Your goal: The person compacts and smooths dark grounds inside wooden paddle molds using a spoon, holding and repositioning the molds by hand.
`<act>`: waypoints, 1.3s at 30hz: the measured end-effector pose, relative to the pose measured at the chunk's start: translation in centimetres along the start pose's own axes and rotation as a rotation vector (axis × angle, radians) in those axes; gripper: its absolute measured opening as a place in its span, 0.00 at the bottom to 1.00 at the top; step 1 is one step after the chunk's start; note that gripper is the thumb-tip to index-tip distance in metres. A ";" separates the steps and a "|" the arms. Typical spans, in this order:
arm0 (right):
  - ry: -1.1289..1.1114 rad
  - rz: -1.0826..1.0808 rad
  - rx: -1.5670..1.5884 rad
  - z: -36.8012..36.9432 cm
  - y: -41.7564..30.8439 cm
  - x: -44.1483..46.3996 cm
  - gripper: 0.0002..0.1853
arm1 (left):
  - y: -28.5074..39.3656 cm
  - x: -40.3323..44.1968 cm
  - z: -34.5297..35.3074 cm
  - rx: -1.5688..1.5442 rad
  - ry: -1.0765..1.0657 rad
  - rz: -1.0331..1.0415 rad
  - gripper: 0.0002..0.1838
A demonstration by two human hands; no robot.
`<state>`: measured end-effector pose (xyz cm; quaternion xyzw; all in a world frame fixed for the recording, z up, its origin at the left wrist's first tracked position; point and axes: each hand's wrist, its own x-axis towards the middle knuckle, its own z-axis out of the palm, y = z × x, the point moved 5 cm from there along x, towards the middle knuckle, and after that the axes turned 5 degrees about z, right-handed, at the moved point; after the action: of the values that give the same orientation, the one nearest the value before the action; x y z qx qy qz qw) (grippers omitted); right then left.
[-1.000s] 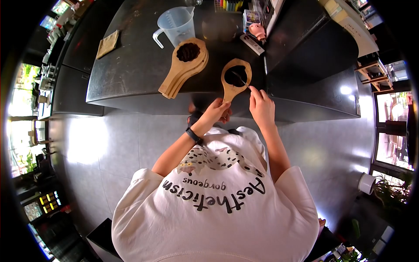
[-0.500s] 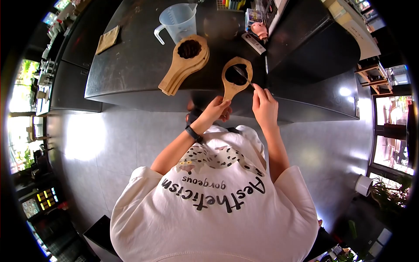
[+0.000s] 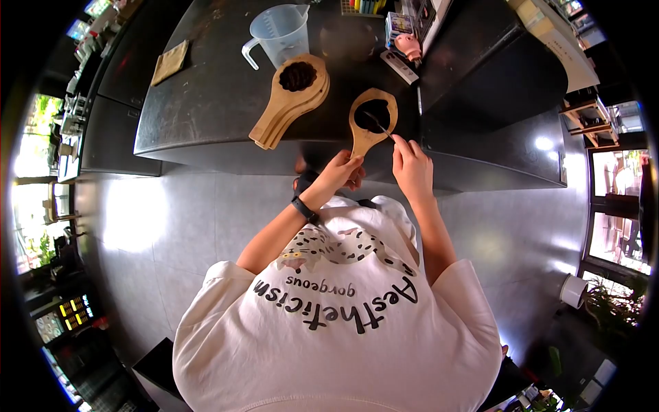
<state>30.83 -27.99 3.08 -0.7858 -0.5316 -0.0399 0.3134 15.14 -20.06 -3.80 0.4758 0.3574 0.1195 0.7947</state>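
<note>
My left hand (image 3: 341,170) is closed around the handle of a light wooden paddle (image 3: 362,141) at the counter's front edge. A rounded dark area fills most of the paddle's head; I cannot tell whether it is a hollow or a dark material. Pinched in my right hand (image 3: 412,165) is a thin metal utensil (image 3: 378,123), its tip over the dark area. Whether it is a spoon or a small blade is unclear. To the left lies a stack of similar wooden paddles (image 3: 280,115), the top one showing a dark, ridged round patch.
A clear plastic measuring jug (image 3: 283,31) stands behind the stack on the dark counter (image 3: 206,103). A folded tan cloth (image 3: 170,62) lies at left. Toward the back right are a pink figurine (image 3: 408,47), a pale narrow box (image 3: 399,67) and small boxes (image 3: 399,26).
My right hand has shifted slightly left, and the utensil's tip has moved lower and a little left within the dark area. My left hand and the paddle stay almost still.
</note>
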 end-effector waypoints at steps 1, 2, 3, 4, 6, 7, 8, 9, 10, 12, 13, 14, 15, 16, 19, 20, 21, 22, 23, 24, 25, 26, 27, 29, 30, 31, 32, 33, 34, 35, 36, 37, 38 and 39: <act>0.001 -0.006 -0.002 0.0 -0.1 0.0 0.11 | 0.0 0.0 0.0 0.002 0.001 0.000 0.16; 0.003 -0.012 -0.004 0.0 -0.1 0.0 0.11 | 0.0 0.0 0.0 0.003 0.002 0.000 0.16; 0.004 -0.017 -0.006 0.0 -0.1 -0.1 0.11 | 0.0 0.1 -0.1 0.006 -0.003 0.004 0.16; 0.012 -0.016 0.001 0.0 -0.1 -0.1 0.11 | -0.1 0.2 -0.2 0.010 -0.008 0.008 0.16; 0.030 -0.015 0.015 0.0 0.1 -0.1 0.11 | -0.1 0.2 -0.1 0.007 -0.010 0.010 0.16; 0.033 -0.007 0.023 -0.1 0.1 -0.1 0.11 | -0.1 0.1 -0.1 0.001 -0.005 0.007 0.16; 0.035 0.000 0.031 -0.2 0.0 -0.1 0.11 | 0.0 0.0 0.0 -0.005 0.000 0.003 0.15; 0.036 0.009 0.038 -0.4 -0.1 -0.1 0.11 | 0.0 0.0 0.0 -0.005 -0.002 0.007 0.15; 0.042 -0.004 0.045 -0.5 -0.2 -0.1 0.11 | 0.1 0.0 0.0 -0.004 -0.004 0.009 0.16; 0.055 -0.031 0.059 -0.6 -0.5 -0.2 0.11 | 0.1 -0.1 0.0 -0.003 -0.003 0.008 0.16; 0.038 -0.025 0.048 -0.5 -0.6 -0.3 0.11 | 0.2 -0.1 0.1 -0.002 0.002 0.006 0.16; 0.022 -0.019 0.037 -0.3 -0.6 -0.5 0.11 | 0.2 -0.1 0.1 0.000 0.006 0.005 0.16; 0.006 -0.013 0.027 -0.1 -0.6 -0.6 0.11 | 0.2 -0.1 0.0 -0.002 0.005 0.005 0.16; 0.011 -0.015 0.025 0.0 -0.5 -0.6 0.11 | 0.1 -0.1 0.0 -0.004 0.004 0.005 0.16; 0.014 -0.019 0.025 0.1 -0.4 -0.6 0.11 | 0.1 0.0 0.0 -0.012 0.000 0.004 0.16; 0.007 -0.019 0.029 0.0 -0.4 -0.5 0.11 | 0.1 -0.1 0.1 -0.014 -0.002 0.003 0.16; 0.000 -0.019 0.032 0.0 -0.4 -0.5 0.11 | 0.1 -0.1 0.1 -0.013 0.000 0.001 0.16; 0.004 -0.017 0.030 0.0 -0.4 -0.5 0.11 | 0.1 -0.1 0.1 -0.012 0.001 0.000 0.16; 0.008 -0.015 0.029 0.0 -0.3 -0.4 0.11 | 0.1 -0.1 0.1 -0.010 0.002 -0.002 0.16; 0.012 -0.013 0.028 0.0 -0.2 -0.4 0.11 | 0.1 -0.1 0.1 -0.010 0.001 -0.003 0.16; -0.003 -0.015 0.024 0.0 -0.3 -0.4 0.11 | 0.1 -0.1 0.1 -0.009 0.000 -0.003 0.16; -0.017 -0.017 0.021 -0.1 -0.3 -0.4 0.11 | 0.1 -0.1 0.1 -0.009 -0.001 -0.003 0.16; -0.032 -0.019 0.018 0.0 -0.4 -0.4 0.11 | 0.1 -0.1 0.0 -0.008 0.002 -0.002 0.16; -0.015 -0.021 0.023 0.0 -0.3 -0.4 0.11 | 0.2 -0.1 0.1 -0.007 0.004 -0.004 0.16; -0.006 -0.022 0.025 0.0 -0.3 -0.4 0.11 | 0.2 -0.2 0.1 -0.008 0.004 -0.004 0.16; 0.005 -0.022 0.036 -0.2 -0.3 -0.4 0.11 | 0.3 -0.2 0.2 -0.009 0.004 -0.003 0.16; 0.016 -0.023 0.047 -0.4 -0.4 -0.4 0.11 | 0.3 -0.2 0.2 -0.009 0.005 -0.002 0.16; 0.027 -0.024 0.059 -0.5 -0.4 -0.4 0.11 | 0.3 -0.2 0.1 -0.008 0.004 -0.001 0.16; 0.032 -0.031 0.069 -0.6 -0.5 -0.4 0.11 | 0.3 -0.1 0.1 -0.007 0.003 -0.001 0.16; 0.036 -0.037 0.078 -0.6 -0.6 -0.4 0.11 | 0.2 -0.2 0.1 -0.005 0.001 -0.002 0.16; 0.041 -0.042 0.087 -0.7 -0.7 -0.5 0.12 | 0.2 -0.2 0.1 -0.007 0.001 0.001 0.16; 0.022 -0.039 0.075 -0.7 -0.8 -0.6 0.12 | 0.3 -0.3 0.1 -0.008 0.000 0.004 0.16; 0.004 -0.037 0.063 -0.7 -0.9 -0.7 0.12 | 0.3 -0.3 0.2 -0.009 0.000 0.007 0.16; -0.014 -0.035 0.051 -0.6 -1.0 -0.8 0.12 | 0.3 -0.3 0.1 -0.009 -0.002 0.008 0.16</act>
<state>29.77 -28.66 3.71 -0.7685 -0.5482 -0.0262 0.3289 15.09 -20.12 -3.37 0.4737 0.3542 0.1241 0.7967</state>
